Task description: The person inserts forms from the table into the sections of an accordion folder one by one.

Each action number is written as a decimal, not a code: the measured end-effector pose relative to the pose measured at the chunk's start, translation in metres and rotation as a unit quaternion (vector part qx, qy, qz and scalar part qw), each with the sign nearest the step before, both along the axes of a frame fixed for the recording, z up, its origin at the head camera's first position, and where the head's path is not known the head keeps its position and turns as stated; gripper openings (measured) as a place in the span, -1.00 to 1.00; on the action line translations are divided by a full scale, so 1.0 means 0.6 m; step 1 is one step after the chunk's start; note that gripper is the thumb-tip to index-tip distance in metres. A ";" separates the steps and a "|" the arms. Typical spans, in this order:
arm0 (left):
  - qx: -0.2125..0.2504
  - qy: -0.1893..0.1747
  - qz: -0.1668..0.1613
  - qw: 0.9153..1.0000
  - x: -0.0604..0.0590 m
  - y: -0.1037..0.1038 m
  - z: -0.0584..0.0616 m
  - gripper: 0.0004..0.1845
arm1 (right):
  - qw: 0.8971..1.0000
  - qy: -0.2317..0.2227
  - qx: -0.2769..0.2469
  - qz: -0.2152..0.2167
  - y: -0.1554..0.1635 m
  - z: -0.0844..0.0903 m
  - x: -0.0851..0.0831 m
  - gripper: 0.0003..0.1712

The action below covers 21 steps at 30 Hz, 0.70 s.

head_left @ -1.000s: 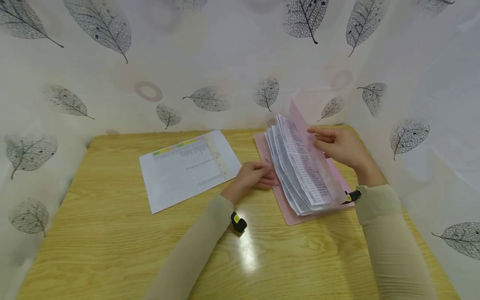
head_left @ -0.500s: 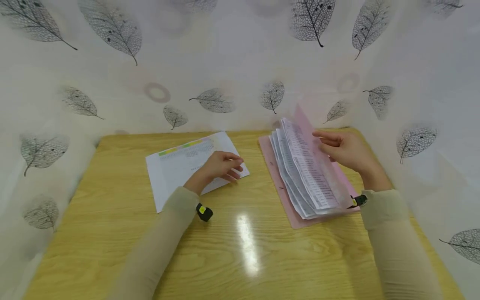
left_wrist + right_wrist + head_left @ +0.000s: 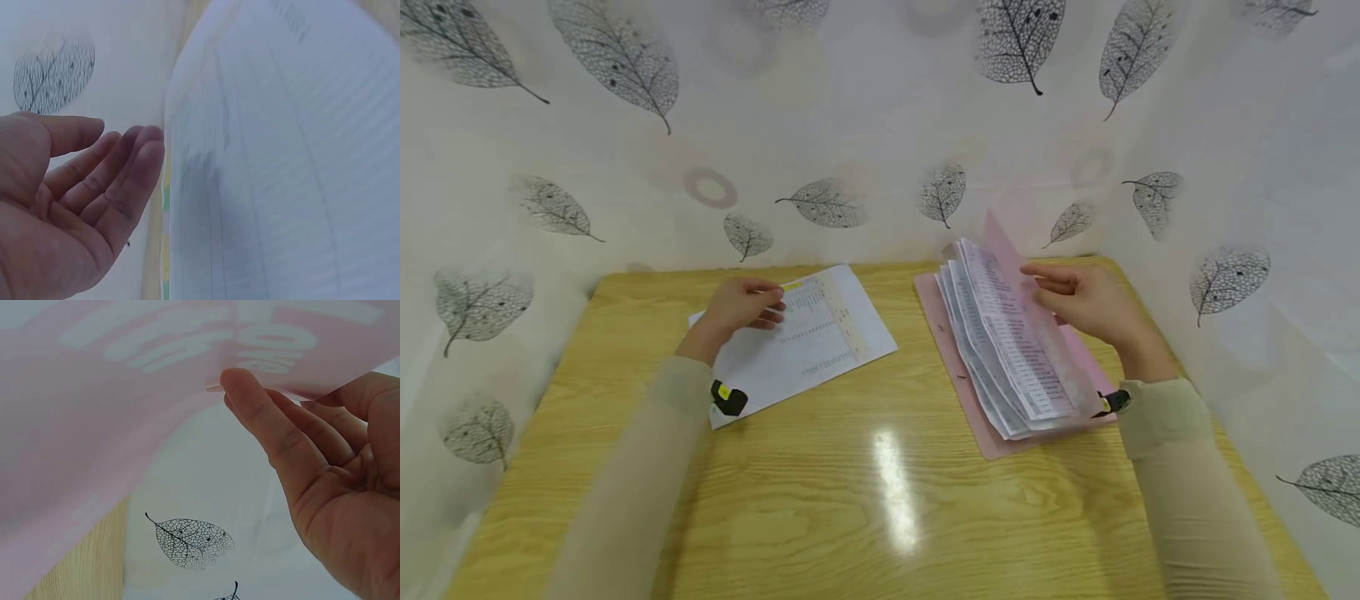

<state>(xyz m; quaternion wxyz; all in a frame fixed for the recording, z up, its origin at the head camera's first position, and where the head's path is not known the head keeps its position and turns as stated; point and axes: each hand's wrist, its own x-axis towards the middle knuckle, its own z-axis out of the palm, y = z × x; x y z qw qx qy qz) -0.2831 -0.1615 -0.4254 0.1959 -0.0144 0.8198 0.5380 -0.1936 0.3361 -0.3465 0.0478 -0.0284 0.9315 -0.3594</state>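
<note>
A wide, pale wooden table (image 3: pixel 880 500) with a glossy top fills the lower part of the head view, closed in on three sides by a white curtain printed with grey skeleton leaves (image 3: pixel 865 108). On the right half of the table lies an open pink plastic folder (image 3: pixel 970 392); its translucent pink front cover (image 3: pixel 1011 242) stands raised, and a thick fan of white printed pages (image 3: pixel 1000 342) rises in front of it. On the left half, well apart from the folder, a single white printed sheet with a coloured strip along its far edge (image 3: pixel 812 342) lies flat and slightly skewed.

The right hand (image 3: pixel 1093 300) is up against the raised cover, fingers nearly straight and close together; in the right wrist view the fingertips (image 3: pixel 240 384) touch the pink cover's underside, propping it rather than pinching it. The left hand (image 3: pixel 741 304) sits over the far left part of the loose sheet; from the head view its fingers look loosely bent with the tips on or just above the paper, while the left wrist view shows them relaxed, side by side and holding nothing, beside the sheet's edge. Whether they actually press the paper cannot be told. Both forearms wear beige sleeves (image 3: pixel 1180 467), each with a small black and yellow wrist device (image 3: pixel 728 398)
</note>
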 end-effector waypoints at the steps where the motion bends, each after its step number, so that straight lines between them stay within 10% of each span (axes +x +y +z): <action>1: -0.007 0.004 0.006 1.000 -0.004 -0.009 -0.002 -0.52 | 1.000 -0.004 -0.002 0.000 0.000 0.001 0.000 -0.48; 21: -0.135 0.076 0.035 0.987 -0.053 -0.106 -0.030 -0.50 | 1.000 -0.015 -0.019 0.004 0.001 -0.004 0.003 -0.48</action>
